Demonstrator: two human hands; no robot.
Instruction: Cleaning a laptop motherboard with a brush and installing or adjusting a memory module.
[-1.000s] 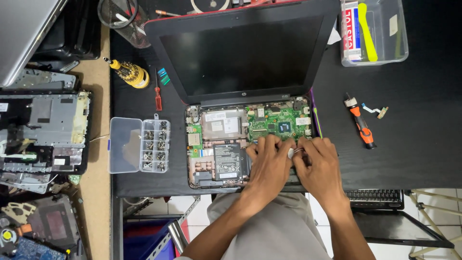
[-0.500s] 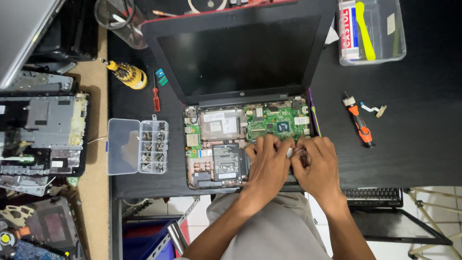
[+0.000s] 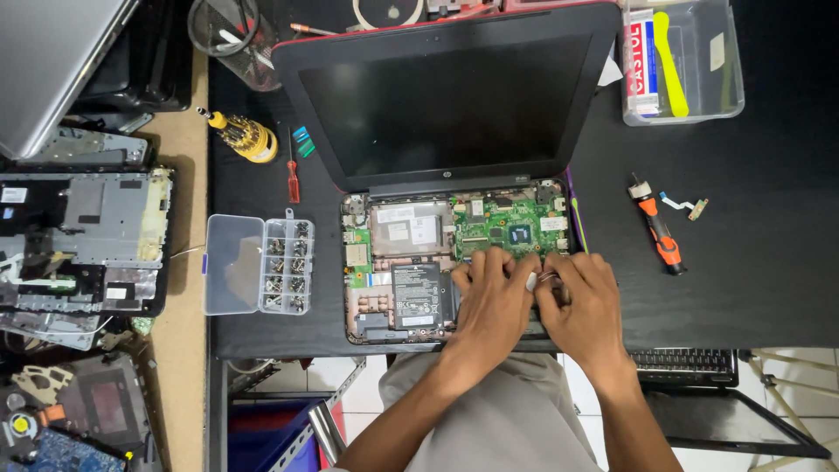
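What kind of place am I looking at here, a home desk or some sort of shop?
Most likely an electronics repair bench. An opened laptop lies with its circuit board bared under both hands, a compartmented screw box and screwdrivers sit beside it, and stripped laptop parts pile up on the left.

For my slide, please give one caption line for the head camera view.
Left hand and right hand work together inside an opened laptop, with a screw organizer box nearby.
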